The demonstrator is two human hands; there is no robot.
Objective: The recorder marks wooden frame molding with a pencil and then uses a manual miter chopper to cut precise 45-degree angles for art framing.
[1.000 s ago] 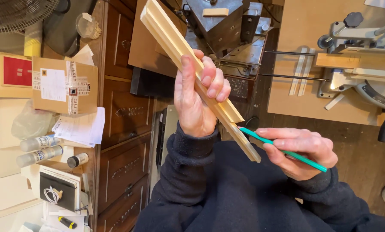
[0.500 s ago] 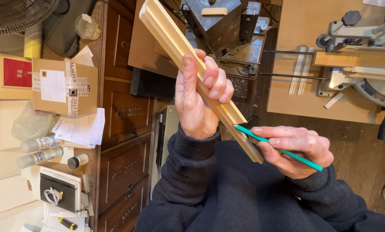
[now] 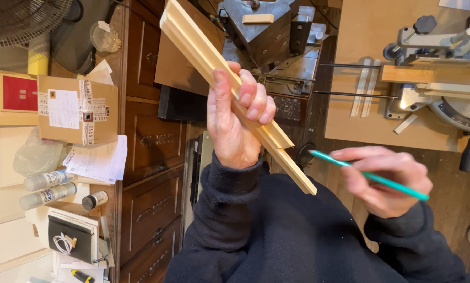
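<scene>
My left hand (image 3: 235,120) grips a long strip of pale wooden moulding (image 3: 193,44), holding it tilted from upper left down to lower right above my dark-sleeved lap. The strip's lower end (image 3: 300,181) sticks out past my fingers. My right hand (image 3: 389,181) holds a teal pencil (image 3: 371,175), its tip pointing left a short way from the strip's lower end, apart from the wood. The right hand looks blurred.
A dark wooden drawer cabinet (image 3: 151,173) stands at left, with a cardboard parcel (image 3: 77,110), papers (image 3: 96,160) and small bottles (image 3: 46,186) beside it. A metal clamp machine (image 3: 277,36) sits ahead. A mitre saw (image 3: 444,89) rests on a board (image 3: 371,31) at right.
My right hand has drawn the pencil away to the right, off the strip's lower end. My left hand and the moulding have kept nearly the same pose.
</scene>
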